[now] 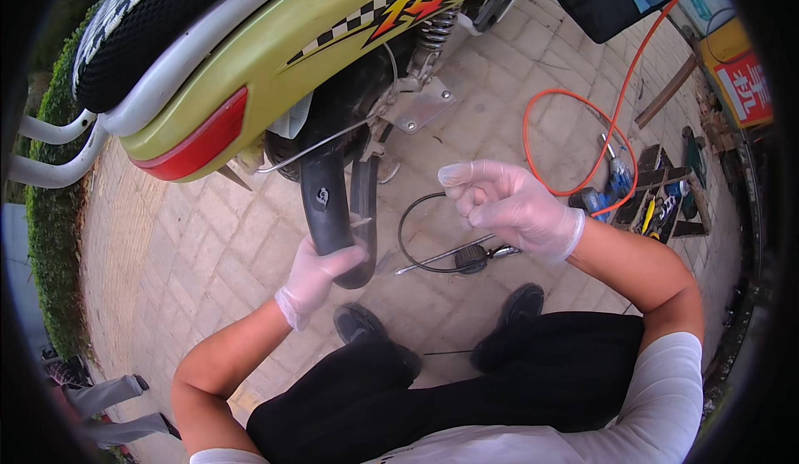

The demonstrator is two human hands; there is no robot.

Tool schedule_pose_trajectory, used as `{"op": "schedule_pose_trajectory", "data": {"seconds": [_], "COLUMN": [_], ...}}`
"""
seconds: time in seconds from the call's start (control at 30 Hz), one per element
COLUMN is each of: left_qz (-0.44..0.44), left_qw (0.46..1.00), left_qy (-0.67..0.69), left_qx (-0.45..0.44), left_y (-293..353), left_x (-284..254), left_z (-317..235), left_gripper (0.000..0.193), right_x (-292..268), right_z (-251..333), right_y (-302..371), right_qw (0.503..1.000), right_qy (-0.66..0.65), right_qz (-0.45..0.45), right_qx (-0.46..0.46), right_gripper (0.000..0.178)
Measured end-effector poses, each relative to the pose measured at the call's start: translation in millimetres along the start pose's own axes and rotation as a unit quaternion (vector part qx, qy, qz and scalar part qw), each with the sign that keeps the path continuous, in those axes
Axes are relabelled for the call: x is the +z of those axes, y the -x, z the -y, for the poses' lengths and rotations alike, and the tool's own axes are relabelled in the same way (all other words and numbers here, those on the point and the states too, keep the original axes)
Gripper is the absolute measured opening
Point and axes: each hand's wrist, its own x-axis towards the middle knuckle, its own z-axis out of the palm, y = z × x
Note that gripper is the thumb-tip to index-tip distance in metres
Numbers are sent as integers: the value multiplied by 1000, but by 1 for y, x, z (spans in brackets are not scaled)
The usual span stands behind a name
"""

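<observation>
A black rubber inner tube [337,252] hangs in a loop from beneath the rear of a yellow-green scooter [333,23]. My left hand [312,277], in a thin clear glove, grips the bottom of the loop, its thumb across the front. On the tube's face, above that hand, is a small dark spot [322,198] with pale marks. My right hand [512,208], gloved alike, is raised to the right of the tube, apart from it. Its fingers are curled and the index finger points left; whatever lies between thumb and fingers is too small to make out.
An orange hose [526,127] curls over the paving at right, beside a blue power tool [617,177] and a tray of hand tools [662,210]. A black pump-like device with a gauge [471,258] and thin hose lies before my shoes [520,304]. Another person's legs [108,397] stand at lower left.
</observation>
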Motion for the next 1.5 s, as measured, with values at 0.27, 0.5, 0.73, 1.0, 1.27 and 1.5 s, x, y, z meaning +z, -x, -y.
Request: {"op": "schedule_pose_trajectory", "data": {"seconds": [0.27,0.5,0.73,1.0,1.27,1.5], "left_qz": [-14,45,-33,-61,-67,-58], "left_qw": [998,978,993,992,991,991], "left_qy": [55,201,114,111,112,122], "left_qx": [16,-11,-26,-4,-6,8], "left_y": [6,18,15,15,17,16], "left_x": [0,25,22,20,22,25], "left_z": [-3,-6,-6,-4,-9,-10], "left_gripper": [57,55,41,39,38,36], "right_x": [27,54,69,66,69,72], "right_z": [3,3,-41,-40,-38,-36], "right_y": [-21,-48,-86,-95,-97,-100], "right_qw": [984,793,725,672,610,593], "right_qy": [126,514,517,594,652,673], "right_qz": [-96,63,69,101,85,90], "right_qx": [80,-320,-449,-430,-442,-433], "right_gripper": [27,56,71,75,78,82]}}
